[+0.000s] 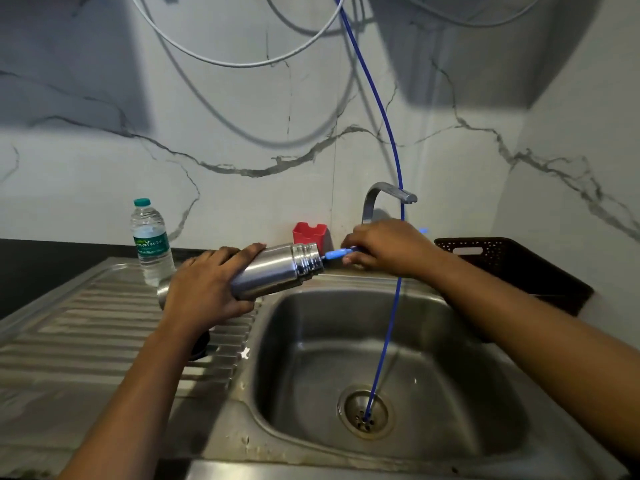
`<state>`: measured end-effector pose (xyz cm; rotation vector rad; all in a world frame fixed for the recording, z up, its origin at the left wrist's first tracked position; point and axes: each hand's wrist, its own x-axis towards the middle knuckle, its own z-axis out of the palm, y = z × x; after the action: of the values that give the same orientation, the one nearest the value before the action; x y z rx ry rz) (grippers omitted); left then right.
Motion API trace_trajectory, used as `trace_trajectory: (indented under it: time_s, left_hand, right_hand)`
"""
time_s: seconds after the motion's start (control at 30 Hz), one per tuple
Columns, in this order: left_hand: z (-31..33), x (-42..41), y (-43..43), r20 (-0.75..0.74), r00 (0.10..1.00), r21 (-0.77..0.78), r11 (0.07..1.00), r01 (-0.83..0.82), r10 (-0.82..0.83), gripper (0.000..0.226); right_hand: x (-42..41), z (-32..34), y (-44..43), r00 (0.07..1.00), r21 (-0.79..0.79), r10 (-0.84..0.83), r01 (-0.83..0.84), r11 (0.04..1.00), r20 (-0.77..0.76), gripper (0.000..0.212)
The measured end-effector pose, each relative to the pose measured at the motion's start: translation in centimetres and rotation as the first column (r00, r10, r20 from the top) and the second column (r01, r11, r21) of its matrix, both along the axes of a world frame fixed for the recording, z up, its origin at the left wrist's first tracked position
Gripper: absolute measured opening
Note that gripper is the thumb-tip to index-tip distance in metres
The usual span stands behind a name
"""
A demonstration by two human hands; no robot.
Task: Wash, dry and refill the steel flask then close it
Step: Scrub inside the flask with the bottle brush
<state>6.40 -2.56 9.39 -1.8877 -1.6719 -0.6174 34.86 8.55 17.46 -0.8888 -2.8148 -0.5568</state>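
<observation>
While the left hand (207,289) curls its fingers and thumb around the steel flask (277,271), the flask lies tipped on its side. Its open mouth points right. It is held above the left rim of the sink (311,341). The hand covers the middle of the flask. A bit of shiny steel (162,293) peeks out left of the hand, and I cannot tell if it is the flask's bottom.

The right hand (388,247) pinches a small blue piece (334,253) that touches the flask's mouth. The fingers hide most of it, so I cannot tell what it is.

A thin blue hose (388,126) comes down from the top, passes behind the right hand and goes into the drain (365,412). The tap (384,194) stands far behind that hand, its base hidden.

A red holder (309,233) sits by the far wall, partly behind the flask. A plastic water bottle (152,240) stands on the ribbed drainboard (86,323) at the far left. Something dark and round (202,344) is mostly hidden under the left wrist. A dark basket (512,268) sits on the right, partly behind the right arm. White cables (242,62) hang at the top and are cut off.
</observation>
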Motion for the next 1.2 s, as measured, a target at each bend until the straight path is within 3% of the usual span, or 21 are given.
trace_trajectory:
  time_s: [0.07, 0.13, 0.2, 0.23, 0.27, 0.33, 0.4, 0.47, 0.5, 0.53, 0.6, 0.67, 0.73, 0.77, 0.83, 0.9, 0.97, 1.0, 1.03, 1.1, 1.2]
  left_hand:
    - [0.2, -0.3, -0.1, 0.093, 0.995, -0.073, 0.997, 0.027, -0.021, 0.096]
    - [0.2, -0.5, -0.1, 0.089, 0.995, -0.084, 0.995, 0.049, -0.041, 0.096]
    - [0.2, -0.5, -0.1, 0.007, 1.0, -0.037, 0.999, 0.024, -0.024, 0.1]
    - [0.2, -0.4, -0.1, -0.048, 0.999, 0.024, 1.0, 0.015, -0.014, 0.1]
    - [0.2, -0.2, -0.1, -0.092, 0.996, 0.095, 0.995, 0.02, -0.011, 0.098]
    - [0.3, 0.6, -0.3, -0.13, 0.991, 0.189, 0.981, 0.041, -0.016, 0.094]
    - [0.5, 0.7, -0.4, -0.133, 0.991, 0.19, 0.981, 0.029, -0.003, 0.094]
    - [0.5, 0.2, -0.3, -0.091, 0.996, 0.111, 0.994, 0.004, 0.006, 0.098]
    - [0.5, -0.1, -0.3, -0.05, 0.999, 0.059, 0.998, -0.001, 0.004, 0.1]
    - [0.4, -0.3, -0.3, -0.002, 1.0, 0.014, 1.0, 0.005, -0.005, 0.1]
    - [0.4, -0.6, -0.2, 0.058, 0.998, -0.032, 0.999, 0.026, -0.024, 0.1]
    - [0.3, -0.8, -0.1, 0.028, 0.999, -0.013, 1.0, 0.017, -0.017, 0.101]
    - [0.0, -0.5, 0.0, -0.053, 0.999, 0.063, 0.998, 0.011, -0.008, 0.1]
    - [-0.2, -0.1, 0.0, -0.093, 0.996, 0.122, 0.992, 0.022, -0.011, 0.098]
    - [-0.3, 0.9, 0.0, -0.133, 0.991, 0.212, 0.976, 0.048, -0.02, 0.091]
    - [-0.3, 1.4, 0.0, -0.145, 0.989, 0.225, 0.973, 0.044, -0.011, 0.089]
    - [-0.2, 0.9, 0.1, -0.107, 0.994, 0.177, 0.984, 0.018, 0.001, 0.094]
    - [-0.1, 0.7, 0.0, -0.065, 0.998, 0.137, 0.991, 0.004, 0.005, 0.097]
    - [0.0, 0.4, -0.1, -0.012, 1.0, 0.098, 0.995, -0.005, 0.006, 0.1]
    - [0.1, 0.3, -0.1, 0.065, 0.998, 0.058, 0.998, -0.005, 0.001, 0.101]
    - [0.0, 0.3, -0.1, 0.021, 1.0, 0.076, 0.997, -0.014, 0.013, 0.101]
  right_hand:
    - [0.2, -1.1, -0.7, 0.989, 0.536, 0.116, -0.15, 0.831, 0.097, 0.016]
    - [0.1, -1.3, -1.2, 0.981, 0.515, 0.141, -0.189, 0.836, 0.13, 0.015]
    - [-0.2, -0.6, -1.4, 0.995, 0.138, 0.097, -0.101, 0.985, 0.034, 0.027]
    - [-0.4, 0.1, -1.4, 0.999, -0.251, 0.028, -0.036, 0.967, -0.033, 0.034]
    - [-0.3, 0.9, -1.2, 0.994, -0.643, -0.073, 0.005, 0.766, -0.079, 0.037]
    - [0.2, 1.9, -0.9, 0.964, -0.951, -0.251, -0.002, 0.31, -0.084, 0.038]
    - [0.3, 2.0, -1.1, 0.956, -0.938, -0.271, -0.01, 0.347, -0.11, 0.037]
    - [0.2, 1.2, -1.7, 0.979, -0.586, -0.109, -0.011, 0.811, -0.17, 0.031]
    - [0.2, 0.4, -1.6, 0.993, -0.165, 0.004, -0.024, 0.986, -0.121, 0.026]
    - [0.2, -0.4, -1.6, 0.996, 0.23, 0.074, -0.058, 0.971, -0.058, 0.02]
    - [0.0, -1.2, -2.2, 0.988, 0.533, 0.15, -0.137, 0.835, 0.018, 0.016]
    - [-0.5, -1.0, -2.0, 0.99, 0.348, 0.144, -0.137, 0.928, 0.008, 0.017]
    - [-0.8, 0.5, -1.5, 0.995, -0.306, 0.054, -0.078, 0.949, -0.084, 0.03]
    - [-0.7, 1.4, -1.1, 0.994, -0.649, -0.054, -0.021, 0.76, -0.096, 0.033]
    - [0.0, 2.5, -0.4, 0.966, -0.941, -0.257, 0.067, 0.331, -0.022, 0.038]
    - [0.3, 2.5, -0.6, 0.949, -0.95, -0.315, 0.087, 0.301, -0.013, 0.043]
    - [0.0, 1.5, -1.5, 0.969, -0.71, -0.234, 0.107, 0.696, -0.083, 0.042]
    - [-0.2, 0.8, -1.7, 0.987, -0.348, -0.139, 0.103, 0.932, -0.08, 0.038]
    - [-0.1, -0.1, -1.7, 0.997, 0.085, -0.07, 0.072, 0.994, -0.03, 0.032]
    - [0.2, -1.1, -2.1, 0.999, 0.554, 0.035, -0.046, 0.831, 0.031, 0.015]
    - [0.1, -0.8, -2.2, 0.994, 0.456, 0.073, -0.103, 0.884, 0.084, 0.01]
